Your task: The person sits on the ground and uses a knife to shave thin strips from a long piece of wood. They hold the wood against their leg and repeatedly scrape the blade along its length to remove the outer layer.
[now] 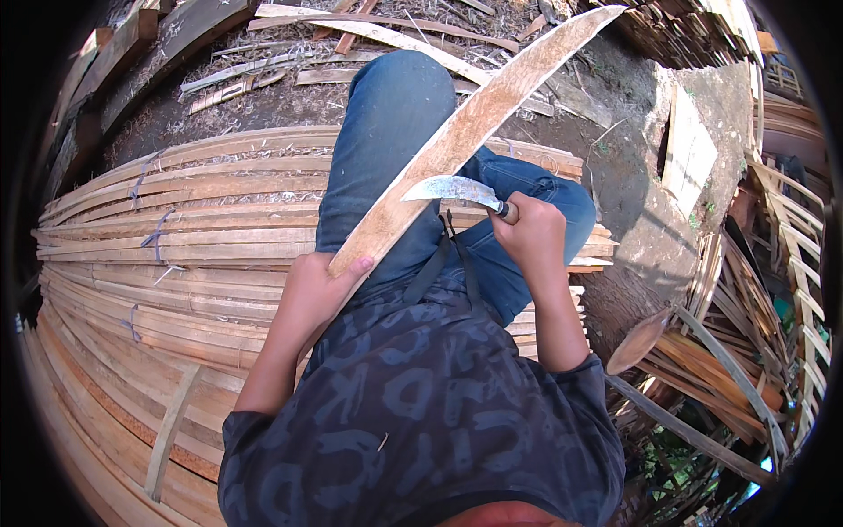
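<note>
Across my jeans (378, 132) slants a long wooden slat (479, 132), brown-mottled, pale-edged and tapered. A curved knife (452, 188), blade over the slat, sits clenched in my right hand (531, 233); my left hand (323, 283) pinches the slat's near end.

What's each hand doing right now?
Left hand: closed around the lower end of a wooden strip.
Right hand: closed, holding a curved knife by its handle.

We count one left hand (318, 285), one right hand (534, 230), one curved-blade knife (452, 189), one long tapered wooden slat (465, 132), one pair of blue jeans (378, 149), and at least three purplish ties (156, 235); the stacked wooden strips (219, 246) are too many for us to number.
</note>
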{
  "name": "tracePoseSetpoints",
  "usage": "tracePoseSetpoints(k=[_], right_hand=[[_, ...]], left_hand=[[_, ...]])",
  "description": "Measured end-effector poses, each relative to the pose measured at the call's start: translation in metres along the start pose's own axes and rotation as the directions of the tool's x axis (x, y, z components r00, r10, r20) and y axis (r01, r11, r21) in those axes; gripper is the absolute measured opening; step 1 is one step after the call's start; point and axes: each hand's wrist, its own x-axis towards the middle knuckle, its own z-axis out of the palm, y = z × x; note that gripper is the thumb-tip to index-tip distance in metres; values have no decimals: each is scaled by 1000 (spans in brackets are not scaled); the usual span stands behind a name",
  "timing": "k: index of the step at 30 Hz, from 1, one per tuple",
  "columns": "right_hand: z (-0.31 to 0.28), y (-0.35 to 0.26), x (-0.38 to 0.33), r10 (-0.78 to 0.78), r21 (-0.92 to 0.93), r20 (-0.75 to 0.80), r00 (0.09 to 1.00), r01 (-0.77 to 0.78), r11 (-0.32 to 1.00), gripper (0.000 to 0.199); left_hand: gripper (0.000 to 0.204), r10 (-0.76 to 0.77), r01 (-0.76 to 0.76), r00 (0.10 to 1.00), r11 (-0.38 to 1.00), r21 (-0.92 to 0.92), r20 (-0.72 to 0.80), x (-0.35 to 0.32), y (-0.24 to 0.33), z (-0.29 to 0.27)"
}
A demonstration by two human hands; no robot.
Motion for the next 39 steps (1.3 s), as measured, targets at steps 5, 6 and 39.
tracePoseSetpoints(k=[5,6,39], right_hand=[[5,-8,-1,13,-41,3,1000,-13,999,26],[6,-4,1,26,-50,-9,1000,-26,998,26],[-1,-4,79,-24,-193,-14,1000,21,981,33]], left_hand=[[73,63,-64,997,998,-24,-45,16,-1,18],[73,58,-58,998,998,3,-37,18,-3,18],[41,192,-292,941,877,-381,-279,37,-14,19]])
